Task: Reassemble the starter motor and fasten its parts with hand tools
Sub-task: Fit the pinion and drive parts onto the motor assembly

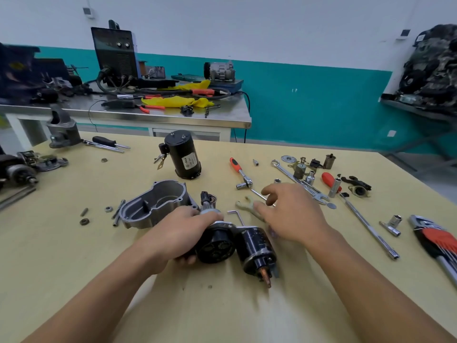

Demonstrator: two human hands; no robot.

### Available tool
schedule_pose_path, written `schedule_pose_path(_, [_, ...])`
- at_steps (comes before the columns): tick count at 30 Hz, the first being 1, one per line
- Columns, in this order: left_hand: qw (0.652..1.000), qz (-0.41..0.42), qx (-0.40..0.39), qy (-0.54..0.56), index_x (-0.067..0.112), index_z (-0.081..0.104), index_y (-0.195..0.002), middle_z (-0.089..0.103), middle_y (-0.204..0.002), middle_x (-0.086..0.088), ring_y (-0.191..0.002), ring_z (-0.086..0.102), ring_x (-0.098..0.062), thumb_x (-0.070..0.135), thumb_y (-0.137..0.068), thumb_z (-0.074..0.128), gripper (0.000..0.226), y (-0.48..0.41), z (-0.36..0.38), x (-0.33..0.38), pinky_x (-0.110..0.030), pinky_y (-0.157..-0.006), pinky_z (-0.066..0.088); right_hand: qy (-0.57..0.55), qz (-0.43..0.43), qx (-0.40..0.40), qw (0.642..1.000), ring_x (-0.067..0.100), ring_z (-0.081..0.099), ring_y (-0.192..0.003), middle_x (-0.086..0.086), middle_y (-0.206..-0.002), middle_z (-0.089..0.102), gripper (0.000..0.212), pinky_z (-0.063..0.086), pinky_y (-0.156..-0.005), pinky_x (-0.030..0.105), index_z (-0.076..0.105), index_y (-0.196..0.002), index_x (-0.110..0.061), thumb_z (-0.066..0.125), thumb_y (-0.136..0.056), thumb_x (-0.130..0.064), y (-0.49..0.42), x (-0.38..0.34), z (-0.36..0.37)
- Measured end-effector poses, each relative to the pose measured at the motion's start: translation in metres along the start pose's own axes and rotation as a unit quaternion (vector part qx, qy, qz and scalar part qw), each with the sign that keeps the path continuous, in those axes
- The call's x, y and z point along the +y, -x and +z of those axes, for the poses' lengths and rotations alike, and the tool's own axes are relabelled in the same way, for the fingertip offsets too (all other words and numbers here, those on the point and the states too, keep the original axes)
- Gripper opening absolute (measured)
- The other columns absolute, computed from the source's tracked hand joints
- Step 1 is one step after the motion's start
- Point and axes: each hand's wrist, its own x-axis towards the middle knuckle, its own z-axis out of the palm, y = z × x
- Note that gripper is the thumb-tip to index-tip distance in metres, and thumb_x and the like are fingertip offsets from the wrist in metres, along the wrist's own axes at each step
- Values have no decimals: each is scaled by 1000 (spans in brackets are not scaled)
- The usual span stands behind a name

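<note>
My left hand (181,230) grips the black gear housing (216,245) of the starter motor, which lies on the table joined to the black solenoid (256,248) with its copper terminal toward me. The pinion shaft (207,199) sticks out beyond my fingers. My right hand (291,214) hovers with loosely curled fingers over a pale shift fork (246,206) and a thin metal rod (258,194); whether it touches them is unclear. The grey aluminium nose housing (158,203) lies open to the left. The black motor body (184,155) stands upright further back.
A red-handled ratchet (239,172), wrenches (296,180), sockets (394,220), an extension bar (368,225) and a hex key set (437,240) lie to the right. An L-shaped hex key (237,215) lies by the solenoid. Bolts and nuts (108,209) lie left; other starter parts (19,169) sit at the far left.
</note>
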Motion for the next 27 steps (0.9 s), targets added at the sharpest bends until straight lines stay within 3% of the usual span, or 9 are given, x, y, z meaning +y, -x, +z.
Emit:
schedule_pose_path(3, [1000, 19, 1, -23, 11, 71, -103, 61, -65, -3, -38, 45, -16, 61, -89, 55, 54, -2, -2, -2, -18, -38, 31, -96, -3, 4, 995, 10, 64, -95, -13, -99, 72, 42, 54, -83, 36, 71, -116, -28, 64, -86, -57, 5, -6, -3])
schedule_pose_path(8, [996, 38, 22, -74, 2, 68, -83, 44, -55, -1, -41, 41, -13, 62, -93, 50, 63, -7, -9, -5, -22, -44, 32, -41, -14, -26, 999, 13, 64, -101, -11, -110, 71, 37, 54, -87, 35, 68, -122, -30, 67, -88, -44, 6, -4, -1])
schedule_pose_path(12, [953, 149, 194, -180, 23, 67, -60, 52, -48, 12, -45, 45, -6, 49, -94, 57, 44, -10, -23, 3, -27, -50, 35, 8, 6, -59, 998, 18, 62, -110, -6, -122, 67, 41, 53, -92, 37, 64, -127, -31, 68, -88, -43, 3, 4, -1])
schedule_pose_path(14, [911, 241, 257, -212, 31, 68, -72, 62, -62, 13, -60, 57, -4, 42, -88, 67, 20, -14, -31, 19, -28, -58, 46, 31, -4, -70, 997, 18, 63, -105, -6, -119, 68, 37, 54, -86, 35, 65, -124, -32, 67, -89, -42, 2, 3, 1])
schedule_pose_path(15, [897, 272, 245, -248, 31, 70, -83, 64, -72, 14, -69, 59, -6, 42, -85, 69, 11, -19, -34, 28, -30, -65, 50, 42, -8, -73, 996, 19, 64, -102, -5, -116, 69, 35, 54, -84, 35, 66, -122, -31, 67, -89, -41, 2, 2, 2])
schedule_pose_path(16, [891, 274, 205, -298, 31, 70, -95, 64, -83, 14, -78, 60, -10, 44, -82, 71, 18, -24, -34, 38, -32, -73, 52, 51, -9, -75, 996, 19, 64, -100, -5, -114, 70, 33, 55, -83, 36, 67, -121, -31, 67, -89, -40, 1, 0, 3])
schedule_pose_path(19, [876, 156, 65, -451, 24, 66, -116, 65, -105, 3, -94, 59, -20, 52, -77, 76, 49, -46, -28, 66, -36, -84, 53, 59, -5, -74, 996, 23, 66, -95, 0, -108, 73, 25, 57, -81, 39, 70, -115, -27, 67, -91, -35, 0, -3, 6])
schedule_pose_path(23, [838, 66, 2, -541, 15, 63, -76, 66, -81, 0, -73, 61, -18, 41, -77, 76, 29, -68, -9, 77, -30, -58, 47, 27, -3, -39, 999, 21, 66, -96, -1, -108, 73, 22, 57, -83, 37, 72, -113, -25, 64, -93, -29, 0, 2, 6])
schedule_pose_path(27, [835, 71, 68, -541, 14, 50, -71, 57, -73, -1, -64, 56, -18, 23, -76, 75, 27, -78, 4, 67, -32, -59, 49, -106, -26, 105, 989, 10, 61, -88, -6, -106, 68, 26, 52, -81, 30, 72, -115, -21, 65, -92, -29, -3, 7, 1])
